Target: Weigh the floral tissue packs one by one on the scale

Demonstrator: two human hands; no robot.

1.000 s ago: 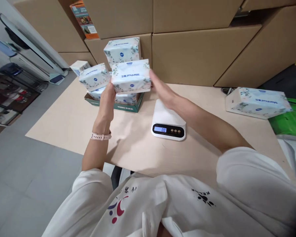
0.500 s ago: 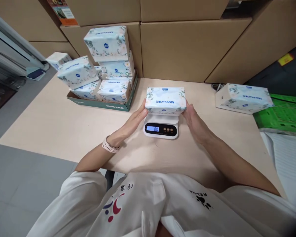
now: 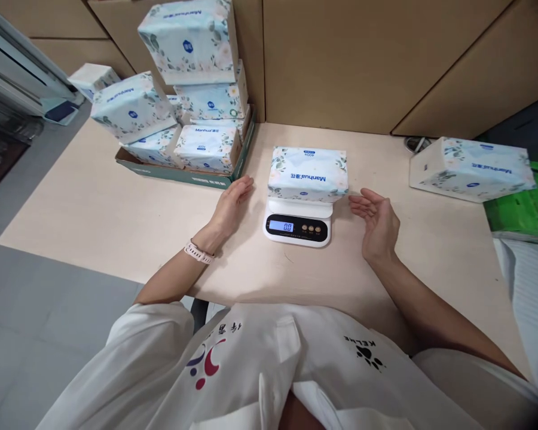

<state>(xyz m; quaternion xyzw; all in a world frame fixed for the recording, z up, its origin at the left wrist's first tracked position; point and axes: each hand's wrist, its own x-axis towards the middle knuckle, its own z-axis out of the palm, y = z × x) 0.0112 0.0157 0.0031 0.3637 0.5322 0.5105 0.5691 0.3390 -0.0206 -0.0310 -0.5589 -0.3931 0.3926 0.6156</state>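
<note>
A pack of tissues (image 3: 308, 173) in light blue floral wrapping rests on the white digital kitchen scale (image 3: 272, 236), covering most of its platform. The scale's lit display (image 3: 281, 226) reads 0.0. My left hand (image 3: 233, 203) is off to the left of the pack, fingers stretched out and apart from it. On the other side, my right hand (image 3: 376, 221) hovers just right of the pack with its fingers loosely extended, palm turned inward. Neither hand touches the pack or the scale.
A green shallow carton (image 3: 170, 173) on the left holds several tissue packs, with more stacked on top (image 3: 188, 45). Another tissue pack (image 3: 470, 170) lies at the right, near a green plastic crate (image 3: 520, 209). Large cardboard boxes (image 3: 341, 65) stand behind the table.
Both hands have let go of the tissue pack and moved outward, one to each side. The pack stays on the scale. My view has tilted down and come closer.
</note>
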